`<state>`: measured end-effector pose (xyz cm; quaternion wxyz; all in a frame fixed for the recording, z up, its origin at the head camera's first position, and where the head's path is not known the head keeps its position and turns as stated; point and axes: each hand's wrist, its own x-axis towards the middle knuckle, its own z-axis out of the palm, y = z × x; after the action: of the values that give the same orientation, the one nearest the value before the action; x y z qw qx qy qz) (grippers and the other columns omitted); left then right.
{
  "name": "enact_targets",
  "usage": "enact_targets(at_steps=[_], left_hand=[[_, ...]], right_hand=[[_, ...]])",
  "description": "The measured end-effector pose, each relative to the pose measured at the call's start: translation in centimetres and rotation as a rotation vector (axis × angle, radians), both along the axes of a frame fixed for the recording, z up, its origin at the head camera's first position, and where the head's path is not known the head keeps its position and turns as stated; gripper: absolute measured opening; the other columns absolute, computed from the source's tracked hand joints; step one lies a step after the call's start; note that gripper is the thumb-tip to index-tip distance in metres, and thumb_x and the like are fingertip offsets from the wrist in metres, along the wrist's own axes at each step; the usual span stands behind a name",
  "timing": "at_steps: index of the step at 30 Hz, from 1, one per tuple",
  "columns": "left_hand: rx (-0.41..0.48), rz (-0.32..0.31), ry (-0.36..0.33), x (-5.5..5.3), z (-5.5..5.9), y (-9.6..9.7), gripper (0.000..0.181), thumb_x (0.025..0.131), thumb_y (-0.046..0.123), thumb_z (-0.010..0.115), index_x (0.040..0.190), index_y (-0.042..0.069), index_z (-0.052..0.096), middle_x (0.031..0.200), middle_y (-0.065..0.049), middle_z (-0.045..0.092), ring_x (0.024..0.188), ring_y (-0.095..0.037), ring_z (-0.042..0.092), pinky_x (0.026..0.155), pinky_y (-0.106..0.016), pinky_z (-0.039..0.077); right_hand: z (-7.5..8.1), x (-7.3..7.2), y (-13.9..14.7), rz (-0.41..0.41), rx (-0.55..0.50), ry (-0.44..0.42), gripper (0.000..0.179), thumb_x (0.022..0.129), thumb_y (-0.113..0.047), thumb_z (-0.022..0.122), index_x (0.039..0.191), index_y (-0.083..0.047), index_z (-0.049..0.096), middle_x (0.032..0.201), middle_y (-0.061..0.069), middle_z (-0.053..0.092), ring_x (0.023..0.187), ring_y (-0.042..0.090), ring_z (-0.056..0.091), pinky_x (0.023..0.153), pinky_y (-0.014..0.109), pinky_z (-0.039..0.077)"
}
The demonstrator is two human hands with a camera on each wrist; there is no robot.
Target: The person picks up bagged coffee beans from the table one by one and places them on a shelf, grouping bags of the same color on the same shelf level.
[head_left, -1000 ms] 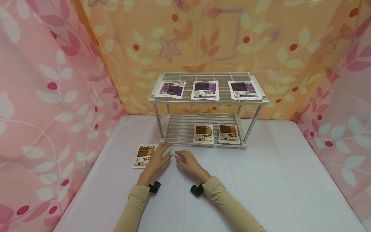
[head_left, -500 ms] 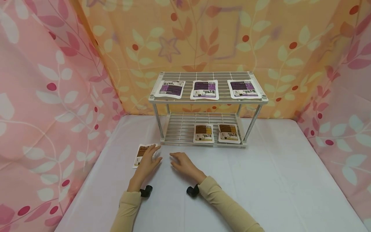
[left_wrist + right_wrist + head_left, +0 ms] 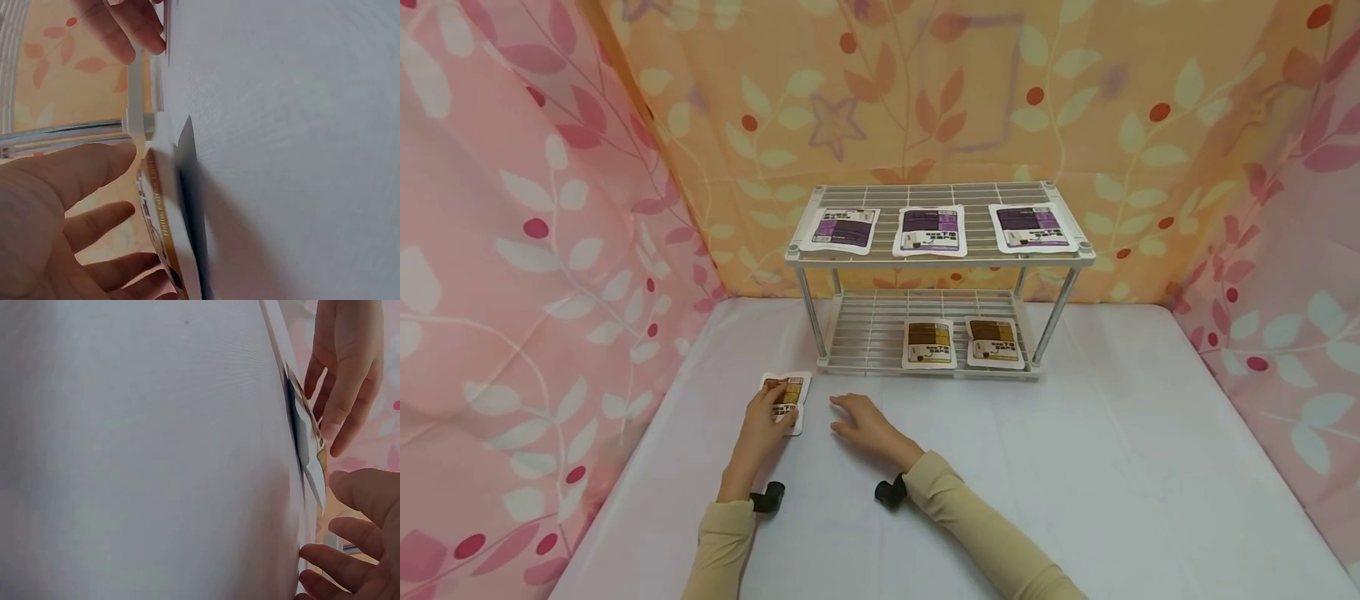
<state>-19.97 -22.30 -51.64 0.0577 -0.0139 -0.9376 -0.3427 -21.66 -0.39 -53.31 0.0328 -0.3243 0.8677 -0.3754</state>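
A white pouch with a brown-and-yellow label (image 3: 792,400) lies flat on the table, left of the rack. My left hand (image 3: 762,427) is over it, thumb toward its right side and fingers across its upper left part. In the left wrist view, the loosely bent fingers come down on the pouch (image 3: 165,219) from above, and its near edge stands slightly off the cloth. The hand hides the pouch's lower left. My right hand (image 3: 867,429) hovers to the right of the pouch with relaxed fingers, holding nothing; the right wrist view shows its spread fingertips (image 3: 344,487).
A white two-tier wire rack (image 3: 880,265) stands at the back. Three purple-labelled pouches (image 3: 931,232) lie on its top shelf. Two brown-labelled pouches (image 3: 929,344) lie on the right half of the lower shelf. A white cloth (image 3: 1075,467) covers the table; patterned curtains enclose it.
My left hand has moved left and down from beside the rack's front corner onto the brown-labelled pouch. My right hand has shifted slightly left. The pouches on the rack stay put.
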Motion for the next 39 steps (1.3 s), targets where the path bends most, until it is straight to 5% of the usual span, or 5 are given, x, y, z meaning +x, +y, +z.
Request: enact_targets(at_steps=[7, 13, 23, 33, 39], left_hand=[[-0.031, 0.076, -0.095, 0.2, -0.4, -0.9, 0.068, 0.086, 0.025, 0.065, 0.139, -0.004, 0.034, 0.139, -0.040, 0.023, 0.125, -0.057, 0.022, 0.099, -0.065, 0.028], [-0.030, 0.071, -0.147, 0.5, -0.2, -1.4, 0.071, 0.087, 0.029, 0.063, 0.141, -0.004, 0.031, 0.140, -0.039, 0.024, 0.126, -0.057, 0.021, 0.099, -0.066, 0.027], [-0.016, 0.060, -0.140, 0.6, 0.2, -1.4, 0.073, 0.084, 0.025, 0.067, 0.140, -0.005, 0.031, 0.138, -0.033, 0.034, 0.125, -0.048, 0.028, 0.103, -0.059, 0.024], [-0.079, 0.013, -0.030, 0.2, 0.4, -0.8, 0.069, 0.078, 0.016, 0.073, 0.133, -0.011, 0.040, 0.128, -0.036, 0.045, 0.118, -0.050, 0.040, 0.100, -0.064, 0.024], [-0.071, 0.010, -0.079, 0.4, 0.8, -0.5, 0.068, 0.079, 0.016, 0.073, 0.135, -0.006, 0.041, 0.131, -0.034, 0.043, 0.121, -0.051, 0.037, 0.100, -0.064, 0.026]], right_hand=[[0.0, 0.1, -0.8, 0.030, 0.029, -0.025, 0.052, 0.090, -0.020, 0.060, 0.136, -0.001, 0.043, 0.139, 0.016, 0.045, 0.131, 0.032, 0.037, 0.110, 0.042, 0.028], [0.0, 0.2, -1.2, 0.048, 0.048, -0.033, 0.055, 0.090, -0.022, 0.060, 0.138, -0.002, 0.040, 0.141, 0.015, 0.043, 0.133, 0.032, 0.034, 0.111, 0.041, 0.027], [-0.3, 0.5, -2.6, 0.079, 0.014, -0.065, 0.058, 0.089, -0.022, 0.061, 0.139, -0.003, 0.039, 0.142, 0.014, 0.042, 0.133, 0.029, 0.035, 0.111, 0.038, 0.028], [-0.3, 1.2, -3.5, 0.086, 0.057, -0.007, 0.060, 0.088, -0.022, 0.063, 0.140, -0.003, 0.038, 0.139, 0.015, 0.045, 0.130, 0.030, 0.039, 0.109, 0.037, 0.031], [0.1, 1.6, -3.3, 0.060, 0.045, -0.023, 0.059, 0.088, -0.021, 0.064, 0.139, -0.004, 0.039, 0.135, 0.014, 0.047, 0.126, 0.026, 0.043, 0.107, 0.033, 0.034]])
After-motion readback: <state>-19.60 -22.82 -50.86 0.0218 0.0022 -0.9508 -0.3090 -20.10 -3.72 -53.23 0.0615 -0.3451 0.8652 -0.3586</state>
